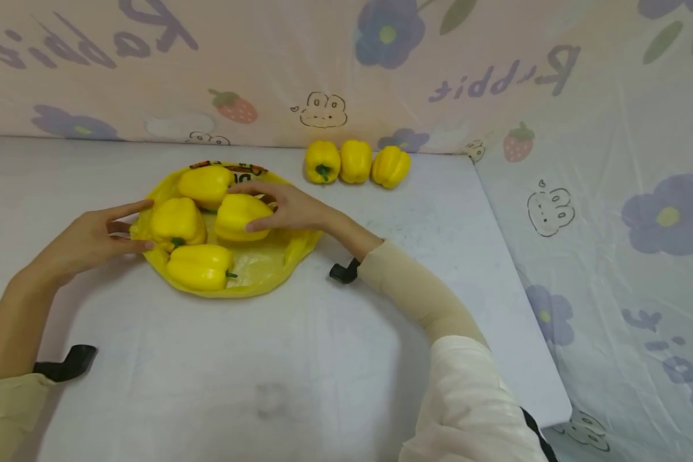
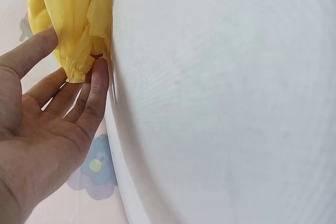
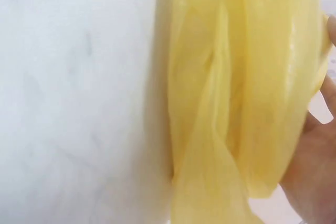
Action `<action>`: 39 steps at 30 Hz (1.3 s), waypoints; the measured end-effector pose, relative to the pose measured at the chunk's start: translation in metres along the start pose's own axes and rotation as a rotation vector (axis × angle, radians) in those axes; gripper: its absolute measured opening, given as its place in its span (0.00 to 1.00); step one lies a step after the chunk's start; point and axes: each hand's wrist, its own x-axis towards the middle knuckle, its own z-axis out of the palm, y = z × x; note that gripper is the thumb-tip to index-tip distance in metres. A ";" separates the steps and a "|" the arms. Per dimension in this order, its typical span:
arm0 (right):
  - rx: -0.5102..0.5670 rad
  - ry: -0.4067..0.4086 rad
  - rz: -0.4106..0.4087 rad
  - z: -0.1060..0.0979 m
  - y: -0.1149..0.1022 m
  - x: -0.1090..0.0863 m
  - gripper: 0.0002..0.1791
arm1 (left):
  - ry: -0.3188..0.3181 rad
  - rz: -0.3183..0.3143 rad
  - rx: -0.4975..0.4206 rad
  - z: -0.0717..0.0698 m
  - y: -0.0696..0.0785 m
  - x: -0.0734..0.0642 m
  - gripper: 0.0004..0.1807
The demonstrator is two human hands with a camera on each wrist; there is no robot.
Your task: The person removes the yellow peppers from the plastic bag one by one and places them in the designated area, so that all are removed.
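A yellow plastic bag [image 1: 260, 263] lies spread on the table with its mouth open upward. Inside it, toward the left, are three yellow bell peppers: one at the back [image 1: 203, 185], one at the left [image 1: 179, 221] and one at the front [image 1: 199, 268]. My right hand [image 1: 291, 205] grips another yellow bell pepper [image 1: 239, 218] at the bag's middle, thumb in front and fingers behind. The right wrist view has the bag's side [image 3: 273, 77] covering most of that hand. At the bag's left end my left hand [image 1: 92, 237] touches the plastic with fairly straight, spread fingers.
Three more yellow bell peppers [image 1: 355, 162] stand in a row near the table's back edge, right of the bag. The white table [image 1: 300, 372] meets a patterned cloth [image 1: 277, 77] behind it. Black curved pieces [image 1: 69, 362] sit by both wrists.
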 end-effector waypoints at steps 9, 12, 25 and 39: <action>-0.008 0.079 -0.006 -0.018 -0.002 -0.016 0.39 | -0.003 -0.005 -0.003 -0.001 -0.002 -0.002 0.49; 0.010 0.111 0.000 -0.023 -0.002 -0.025 0.38 | -0.001 -0.006 -0.004 -0.001 -0.003 -0.002 0.49; -0.015 0.292 0.077 -0.039 0.008 -0.061 0.37 | 0.003 -0.003 -0.005 0.000 -0.004 -0.003 0.49; 0.042 0.484 0.212 -0.041 0.018 -0.080 0.38 | 0.004 -0.006 -0.011 0.000 -0.005 -0.001 0.49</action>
